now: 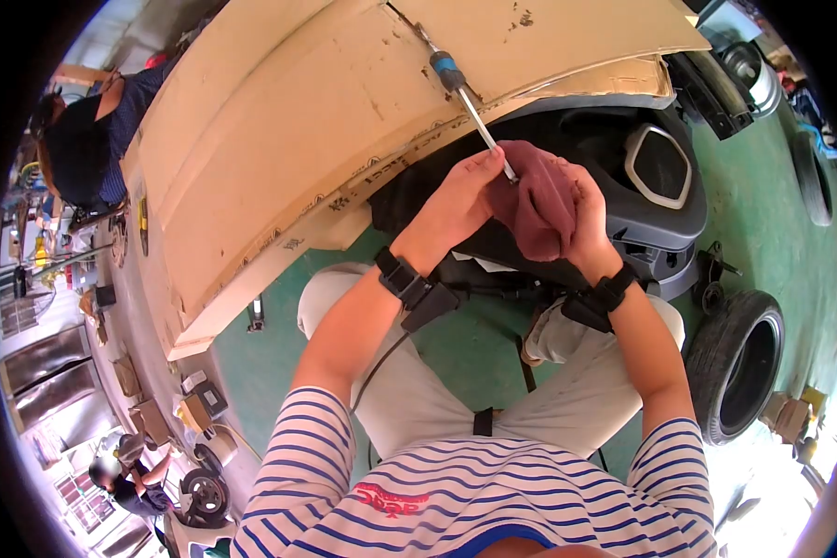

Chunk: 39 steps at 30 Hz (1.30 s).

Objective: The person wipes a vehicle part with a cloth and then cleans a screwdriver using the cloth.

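Note:
A hand tool with a silver shaft [479, 121] and a blue-and-black handle [446, 70] points away from me over the cardboard. My left hand [470, 191] grips the near end of its shaft, thumb on the metal, where it meets a maroon cloth [541, 209]. The tool's near tip is partly covered by cloth and fingers, so its exact kind is unclear. Bunched around that end, the cloth is held from the other side by my right hand [586, 209], fingers curled into it. Both hands are above a black plastic vehicle body part [614, 139].
Large cardboard sheets [279, 139] spread in front of me. A tyre [739, 367] stands on the green floor at right, near a small wheel fitting [711, 288]. One person sits beyond the cardboard at left; another [139, 479] crouches by a wheel [205, 493].

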Motion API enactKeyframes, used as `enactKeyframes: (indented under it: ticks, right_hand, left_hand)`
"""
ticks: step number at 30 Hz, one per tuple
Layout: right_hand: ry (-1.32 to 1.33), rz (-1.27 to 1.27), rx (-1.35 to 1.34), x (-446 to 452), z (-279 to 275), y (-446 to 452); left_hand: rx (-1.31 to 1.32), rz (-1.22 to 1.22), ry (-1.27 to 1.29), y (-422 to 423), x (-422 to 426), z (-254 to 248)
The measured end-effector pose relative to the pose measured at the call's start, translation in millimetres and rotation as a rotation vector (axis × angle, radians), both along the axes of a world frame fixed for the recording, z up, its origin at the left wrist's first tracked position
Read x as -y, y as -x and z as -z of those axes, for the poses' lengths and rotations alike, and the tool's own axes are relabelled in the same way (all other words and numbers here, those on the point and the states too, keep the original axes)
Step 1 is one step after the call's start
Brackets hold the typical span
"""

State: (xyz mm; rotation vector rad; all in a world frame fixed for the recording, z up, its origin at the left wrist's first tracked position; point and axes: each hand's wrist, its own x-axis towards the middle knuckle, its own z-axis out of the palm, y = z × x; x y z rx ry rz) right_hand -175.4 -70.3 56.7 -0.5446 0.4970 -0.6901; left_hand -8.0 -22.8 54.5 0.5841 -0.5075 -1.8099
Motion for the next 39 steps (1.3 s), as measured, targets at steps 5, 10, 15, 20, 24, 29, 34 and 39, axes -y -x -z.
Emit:
enactKeyframes:
  ticks: [5,10,15,20,24,29,34,39]
  right_hand:
    - [-0.049,-0.025,-0.1,-3.6,-11.2,-5.7]
    - [0.04,-0.014,-0.091,-4.7,-14.5,-9.6]
    - [0.071,-0.021,-0.15,-3.5,-5.9,-9.3]
    - [-0.02,-0.001,-0.196,0.6,9.0,-6.2]
    - [-0.076,-0.027,-0.279,3.1,11.0,-1.7]
    - [-0.03,-0.047,-0.296,3.7,12.2,-1.1]
    - [0.07,-0.066,-0.347,-1.2,4.0,-10.1]
    - [0.081,-0.04,-0.276,-14.4,-3.9,-12.7]
  left_hand:
    - [0.002,-0.184,-0.089,-4.7,10.4,11.3]
    - [-0.098,-0.26,-0.121,-16.8,19.8,2.4]
    - [-0.083,-0.235,-0.156,-16.3,22.8,7.2]
    - [-0.135,-0.163,-0.251,-10.2,17.4,0.9]
    - [-0.089,-0.085,-0.251,-10.7,10.3,3.8]
    - [-0.069,-0.022,-0.168,-11.6,3.9,1.3]
    - [-0.1,-0.023,-0.092,-18.5,6.9,13.5]
    - [-0.114,-0.053,-0.065,-21.2,7.6,3.6]
